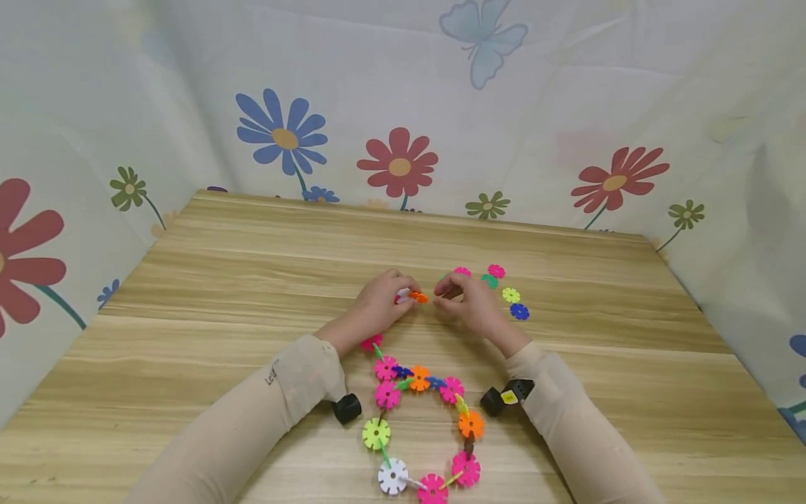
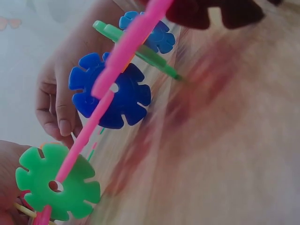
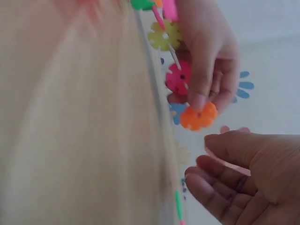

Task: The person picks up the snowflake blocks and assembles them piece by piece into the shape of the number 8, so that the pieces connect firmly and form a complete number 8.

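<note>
My left hand (image 1: 380,301) pinches the end of a chain of slotted plastic flower discs, near an orange disc (image 3: 199,116) that sticks out past its thumb. A pink disc (image 3: 178,77) and a yellow-green disc (image 3: 164,35) follow along the chain in the right wrist view. My right hand (image 3: 248,178) faces the orange disc across a small gap, thumb and fingers apart, with nothing visible between them. Nearer the body, a ring of joined discs (image 1: 471,424) lies on the table. In the left wrist view, a blue disc (image 2: 110,93) and a green disc (image 2: 58,183) show close up.
Several loose discs lie beyond and beside the right hand, among them a blue disc (image 1: 519,311), a yellow disc (image 1: 511,295) and a pink disc (image 1: 496,271). The wooden table (image 1: 252,259) ends at a flower-printed cloth (image 1: 516,147) behind.
</note>
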Demonstrator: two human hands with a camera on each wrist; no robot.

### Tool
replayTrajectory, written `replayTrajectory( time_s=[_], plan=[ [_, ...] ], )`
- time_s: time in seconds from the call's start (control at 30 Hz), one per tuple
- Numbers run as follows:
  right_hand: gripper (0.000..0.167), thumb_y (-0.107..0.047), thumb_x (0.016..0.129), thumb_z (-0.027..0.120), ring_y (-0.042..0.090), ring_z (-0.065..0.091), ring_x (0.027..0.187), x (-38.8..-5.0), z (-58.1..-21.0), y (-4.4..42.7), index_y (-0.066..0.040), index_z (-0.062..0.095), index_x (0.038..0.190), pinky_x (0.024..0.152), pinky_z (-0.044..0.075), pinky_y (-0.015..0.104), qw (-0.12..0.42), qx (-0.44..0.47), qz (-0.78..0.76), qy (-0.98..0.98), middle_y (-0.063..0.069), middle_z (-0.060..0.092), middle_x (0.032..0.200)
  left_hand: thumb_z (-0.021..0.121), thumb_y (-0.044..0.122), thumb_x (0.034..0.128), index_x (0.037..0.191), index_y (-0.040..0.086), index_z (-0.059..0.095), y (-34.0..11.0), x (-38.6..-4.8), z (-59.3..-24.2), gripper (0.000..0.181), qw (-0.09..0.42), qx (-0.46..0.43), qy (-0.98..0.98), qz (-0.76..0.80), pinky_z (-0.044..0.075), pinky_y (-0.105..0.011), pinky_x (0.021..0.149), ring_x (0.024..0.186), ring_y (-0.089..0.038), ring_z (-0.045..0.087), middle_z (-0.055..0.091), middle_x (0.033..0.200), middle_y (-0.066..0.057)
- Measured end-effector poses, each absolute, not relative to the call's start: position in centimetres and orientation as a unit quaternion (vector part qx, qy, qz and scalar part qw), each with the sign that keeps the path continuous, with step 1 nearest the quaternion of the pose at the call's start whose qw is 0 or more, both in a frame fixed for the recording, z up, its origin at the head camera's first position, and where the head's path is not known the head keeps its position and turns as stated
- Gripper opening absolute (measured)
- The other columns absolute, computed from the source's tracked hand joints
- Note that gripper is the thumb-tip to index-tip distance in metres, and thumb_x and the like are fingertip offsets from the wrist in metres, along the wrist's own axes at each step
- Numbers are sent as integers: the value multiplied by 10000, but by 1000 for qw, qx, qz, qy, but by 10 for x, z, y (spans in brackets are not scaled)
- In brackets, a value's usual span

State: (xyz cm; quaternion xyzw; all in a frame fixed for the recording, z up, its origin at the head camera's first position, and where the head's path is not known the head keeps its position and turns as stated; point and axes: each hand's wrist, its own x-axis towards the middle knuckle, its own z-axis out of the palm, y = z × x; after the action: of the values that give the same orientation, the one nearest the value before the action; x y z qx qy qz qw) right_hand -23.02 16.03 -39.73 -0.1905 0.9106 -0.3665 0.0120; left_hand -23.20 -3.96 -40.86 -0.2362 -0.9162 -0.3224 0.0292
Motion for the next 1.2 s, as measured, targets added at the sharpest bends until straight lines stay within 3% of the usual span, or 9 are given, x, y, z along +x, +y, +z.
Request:
replayTrajectory(
  time_s=[0.2,0.57,1.2],
  plan=[
    [174,-130,880,688,275,672,948,-233,-384,173,-18,648,1007,775,546,366,6,-160,-329,931,130,691,1006,665,174,905,1073,112,697,-40,-232,-408,182,16,-229,-919,-319,507,-368,851,911,-237,586,616,1022,-99],
    [192,-111,867,692,321,674,909,-243,-384,195,13,665,1011,844,531,445,-33,-141,-282,948,179,700,1010,663,176,906,1091,118,704,-39,-231,-409,198,1,-221,-920,-324,508,-358,857,915,-229,574,608,1033,-93],
    [304,-145,902,660,356,612,1008,-269,-382,222,42,633,1141,886,494,458,28,-85,-195,977,224,663,1092,650,186,919,1043,97,713,-41,-232,-413,165,28,-239,-913,-329,497,-328,779,845,-205,562,616,982,-82]
  ],
)
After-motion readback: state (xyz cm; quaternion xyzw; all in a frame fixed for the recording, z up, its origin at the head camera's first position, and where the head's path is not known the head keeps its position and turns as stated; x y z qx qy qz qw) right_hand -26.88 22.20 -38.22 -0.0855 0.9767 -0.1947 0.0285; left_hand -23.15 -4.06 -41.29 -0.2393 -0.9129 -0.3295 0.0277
